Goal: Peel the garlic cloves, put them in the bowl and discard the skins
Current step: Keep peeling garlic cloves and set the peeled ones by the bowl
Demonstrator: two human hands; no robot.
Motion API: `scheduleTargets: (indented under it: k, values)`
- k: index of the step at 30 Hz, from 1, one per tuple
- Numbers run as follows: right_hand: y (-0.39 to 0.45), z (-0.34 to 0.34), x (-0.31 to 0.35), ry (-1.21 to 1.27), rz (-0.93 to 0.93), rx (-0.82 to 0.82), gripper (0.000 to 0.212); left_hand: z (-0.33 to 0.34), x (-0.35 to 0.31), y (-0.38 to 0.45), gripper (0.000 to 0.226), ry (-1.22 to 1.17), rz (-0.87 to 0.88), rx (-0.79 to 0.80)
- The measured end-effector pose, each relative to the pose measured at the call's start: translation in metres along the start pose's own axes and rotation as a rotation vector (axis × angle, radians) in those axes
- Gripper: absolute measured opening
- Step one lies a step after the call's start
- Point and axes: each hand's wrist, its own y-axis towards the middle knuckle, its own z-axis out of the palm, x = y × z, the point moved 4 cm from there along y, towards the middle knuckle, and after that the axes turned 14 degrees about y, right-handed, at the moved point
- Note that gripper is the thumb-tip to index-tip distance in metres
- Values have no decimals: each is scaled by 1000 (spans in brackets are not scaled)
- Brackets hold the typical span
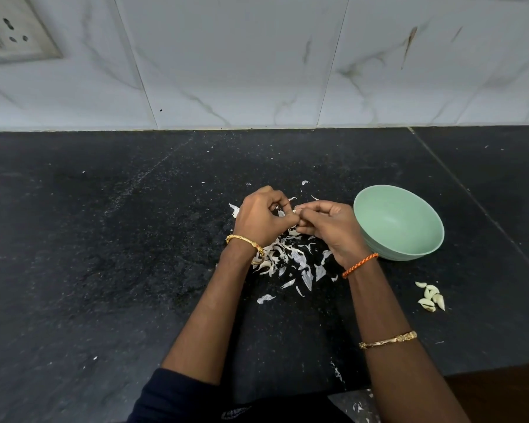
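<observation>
My left hand (261,216) and my right hand (329,227) meet fingertip to fingertip over the black counter, both curled round a small garlic clove (294,211) that is mostly hidden between the fingers. Under and in front of the hands lies a scatter of white garlic skins (290,259). A pale green bowl (409,239) stands just right of my right hand; its visible inside looks bare. Several garlic cloves (431,297) lie in a small heap on the counter to the front right of the bowl.
The black stone counter (104,254) runs back to a white marbled tile wall (257,62) with a socket plate (13,35) at the upper left. The counter's front edge shows at the lower right, with skin flecks near it.
</observation>
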Motion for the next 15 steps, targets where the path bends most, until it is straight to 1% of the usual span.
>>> scheduleTargets:
  k: [4,6,9,11,15]
  values:
    - [-2,-3,-2,-25,31,109,11,-1,2,-1,15,-36,-22,51]
    - [-2,-4,0,-68,15,163,12,0,4,-1,15,-61,-32,89]
    - [-1,-2,2,-159,-72,179,15,1,5,-1,15,-87,-46,126]
    - [0,-1,2,-168,-97,181,17,2,6,-1,17,-115,-53,129]
    - [0,-3,-1,-79,-50,191,15,1,7,0,24,-156,-54,121]
